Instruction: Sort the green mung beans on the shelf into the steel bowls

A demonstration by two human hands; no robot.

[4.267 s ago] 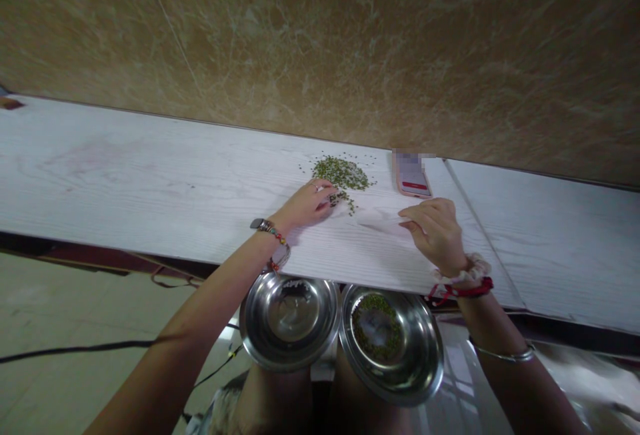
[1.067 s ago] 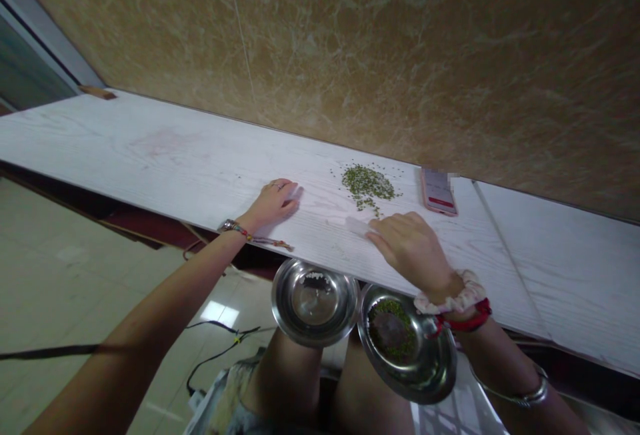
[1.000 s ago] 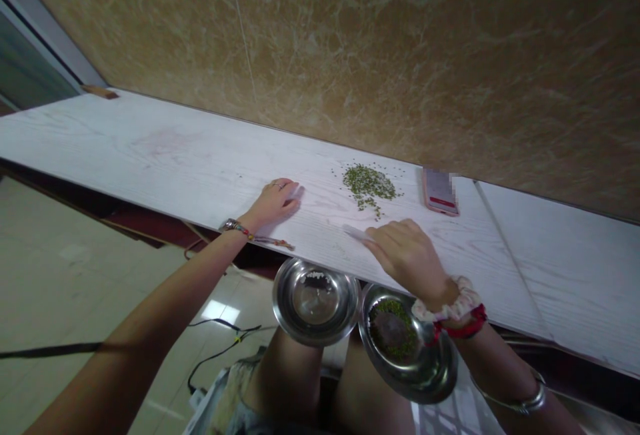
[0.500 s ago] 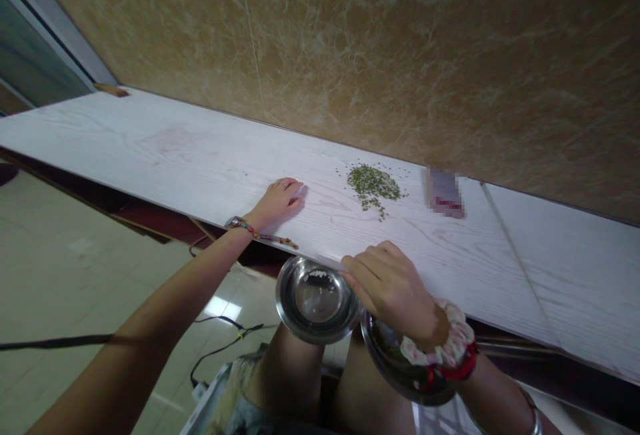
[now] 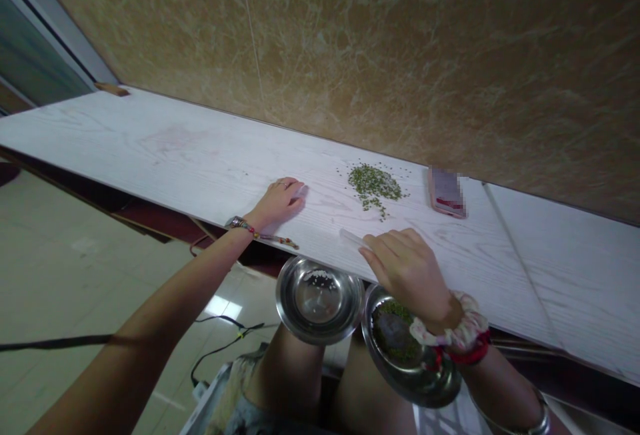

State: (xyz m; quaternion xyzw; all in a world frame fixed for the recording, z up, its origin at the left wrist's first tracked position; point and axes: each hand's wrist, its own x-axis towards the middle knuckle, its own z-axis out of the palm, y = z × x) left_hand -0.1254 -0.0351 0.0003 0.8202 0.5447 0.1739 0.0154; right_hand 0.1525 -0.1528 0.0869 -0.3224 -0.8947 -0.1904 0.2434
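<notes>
My left hand lies palm down on the white wooden board, fingers stretched out together, with a pale spot at the fingertips that I cannot make out. My right hand is pinched on a thin white strip that sticks out to the left, just above the board's near edge. A small pile of green beans lies on the board beyond my right hand. Below the edge, on my lap, sit two steel bowls. The left bowl has a few white grains and the right bowl holds green beans.
A pink phone lies flat on the board right of the bean pile. A brown marbled wall rises behind the board. A black cable runs over the tiled floor at the lower left.
My right hand slid the white strip down to the board's near edge over the left bowl, then came back up onto the board. My left hand has stayed still.
</notes>
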